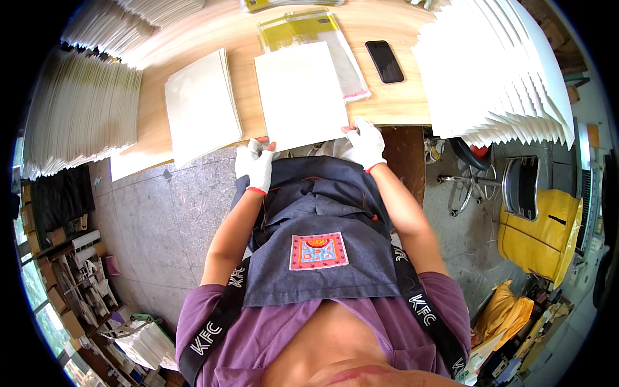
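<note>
A blank white paper sheet (302,97), or a thin stack of them, lies before me at the table's near edge, partly over a clear plastic sleeve (351,76) with a yellow-green band. My left hand (256,165), in a white glove with bare fingertips, has its fingers closed at the sheet's near left corner. At the near right corner, my right hand (367,146), gloved alike, pinches the edge between thumb and fingers. Whether more sheets lie beneath cannot be made out. To the left sits a small pile of white sheets (202,106), slightly fanned, overhanging the edge.
A dark phone (385,62) lies right of the sleeve. Tall paper stacks stand on the table's left (80,109) and right (493,74). More plastic sleeves (290,4) lie at the far edge. On the floor to the right are a chair (520,187) and a yellow bag (538,235).
</note>
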The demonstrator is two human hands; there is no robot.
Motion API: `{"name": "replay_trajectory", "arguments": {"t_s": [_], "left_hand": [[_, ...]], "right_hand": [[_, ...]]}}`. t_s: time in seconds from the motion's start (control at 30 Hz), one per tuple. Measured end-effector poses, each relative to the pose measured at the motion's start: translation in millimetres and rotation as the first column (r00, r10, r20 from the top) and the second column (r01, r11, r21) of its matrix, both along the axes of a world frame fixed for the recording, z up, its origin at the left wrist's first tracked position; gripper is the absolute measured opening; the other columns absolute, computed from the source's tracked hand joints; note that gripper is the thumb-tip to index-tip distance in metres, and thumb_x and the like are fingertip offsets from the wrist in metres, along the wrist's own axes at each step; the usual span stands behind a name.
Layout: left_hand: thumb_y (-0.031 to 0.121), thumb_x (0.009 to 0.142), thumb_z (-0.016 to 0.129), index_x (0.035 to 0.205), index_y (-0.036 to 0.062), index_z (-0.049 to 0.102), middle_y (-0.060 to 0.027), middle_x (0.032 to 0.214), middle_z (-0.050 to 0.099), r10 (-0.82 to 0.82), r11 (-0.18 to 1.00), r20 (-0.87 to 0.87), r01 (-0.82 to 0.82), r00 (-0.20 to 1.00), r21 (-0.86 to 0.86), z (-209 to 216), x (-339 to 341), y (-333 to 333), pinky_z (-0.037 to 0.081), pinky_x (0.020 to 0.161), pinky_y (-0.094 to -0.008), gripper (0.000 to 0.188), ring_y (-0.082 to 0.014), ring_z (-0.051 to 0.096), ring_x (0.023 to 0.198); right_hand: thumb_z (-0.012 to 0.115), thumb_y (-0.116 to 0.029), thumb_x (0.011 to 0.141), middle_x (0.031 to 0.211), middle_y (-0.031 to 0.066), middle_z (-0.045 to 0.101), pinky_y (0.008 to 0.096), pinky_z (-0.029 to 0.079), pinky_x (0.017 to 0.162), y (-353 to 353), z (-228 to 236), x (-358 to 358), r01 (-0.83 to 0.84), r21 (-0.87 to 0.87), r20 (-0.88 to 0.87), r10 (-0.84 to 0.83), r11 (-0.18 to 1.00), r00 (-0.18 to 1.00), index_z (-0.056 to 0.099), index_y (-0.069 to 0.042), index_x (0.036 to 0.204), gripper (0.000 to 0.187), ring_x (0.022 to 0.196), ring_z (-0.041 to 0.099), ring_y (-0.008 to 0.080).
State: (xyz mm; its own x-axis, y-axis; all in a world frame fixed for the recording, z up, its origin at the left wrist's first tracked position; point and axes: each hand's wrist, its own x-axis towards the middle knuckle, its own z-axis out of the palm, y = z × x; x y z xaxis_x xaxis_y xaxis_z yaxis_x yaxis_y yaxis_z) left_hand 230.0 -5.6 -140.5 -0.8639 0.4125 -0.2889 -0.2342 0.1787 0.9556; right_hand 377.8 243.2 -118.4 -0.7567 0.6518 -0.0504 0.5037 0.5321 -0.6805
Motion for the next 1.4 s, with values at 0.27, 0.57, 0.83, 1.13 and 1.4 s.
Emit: {"name": "replay_trajectory", "arguments": {"t_s": [0.27, 0.57, 0.83, 1.13, 1.4], "left_hand": [[0.006, 0.087, 0.06, 0.112, -0.0002, 0.058, -0.0063, 0.098, 0.063, 0.008, 0.894, 0.314, -0.148, 0.949, 0.423, 26, -10, -9, 0.05, 0.076, -0.0272, 0.026, -0.0139, 0.059, 0.09], [0.01, 0.091, 0.055, 0.113, -0.0001, 0.061, -0.0024, 0.103, 0.061, 0.335, 0.933, -0.486, -0.358, 0.807, 0.049, 92, -92, -110, 0.043, 0.082, -0.0251, 0.024, -0.0102, 0.053, 0.089], [-0.002, 0.073, 0.047, 0.1, -0.0015, 0.058, -0.0172, 0.107, 0.06, -0.015, 0.81, -0.755, -0.435, 0.655, -0.393, 13, -144, -172, 0.046, 0.08, -0.0319, 0.03, -0.026, 0.056, 0.085], [-0.009, 0.082, 0.051, 0.125, -0.0028, 0.049, -0.014, 0.133, 0.047, 0.213, 0.816, -0.904, -0.576, 0.37, -0.044, 27, -110, -129, 0.04, 0.093, -0.0323, 0.043, -0.0234, 0.047, 0.117], [-0.013, 0.083, 0.045, 0.115, -0.0025, 0.052, -0.0169, 0.138, 0.038, 0.162, 0.982, -0.766, -0.176, 0.622, 0.066, 43, -73, -36, 0.047, 0.091, -0.0386, 0.035, -0.0292, 0.05, 0.119]], "right_hand": [[0.049, -0.022, 0.092, 0.07, 0.0067, 0.062, 0.0251, 0.04, 0.043, -4, -15, 4, 0.068, -0.628, 0.022, -0.07, 0.775, 0.997, 0.06, -0.003, 0.098, 0.023, 0.049, 0.051, 0.0079], [0.055, -0.028, 0.091, 0.071, 0.0014, 0.061, 0.0224, 0.041, 0.045, -97, 24, -148, -0.287, -0.767, -0.198, 0.214, 0.573, 0.957, 0.061, -0.005, 0.094, 0.024, 0.053, 0.052, 0.0059], [0.045, -0.046, 0.089, 0.085, 0.0192, 0.066, 0.0435, 0.048, 0.075, -129, 53, -189, -0.466, -0.236, 0.154, 0.507, 0.853, 0.848, 0.064, -0.005, 0.095, 0.045, 0.083, 0.063, 0.0347], [0.053, -0.016, 0.091, 0.084, 0.0065, 0.064, 0.0267, 0.048, 0.069, 29, 225, 13, -0.125, 0.312, -0.555, 0.287, 0.942, 0.781, 0.061, -0.001, 0.101, 0.019, 0.081, 0.061, 0.0153], [0.053, -0.017, 0.084, 0.098, 0.0036, 0.064, 0.0342, 0.045, 0.08, 123, 363, 134, 0.164, 0.97, -0.16, -0.037, 0.181, 0.986, 0.064, -0.018, 0.106, 0.024, 0.094, 0.059, 0.0238]]}}
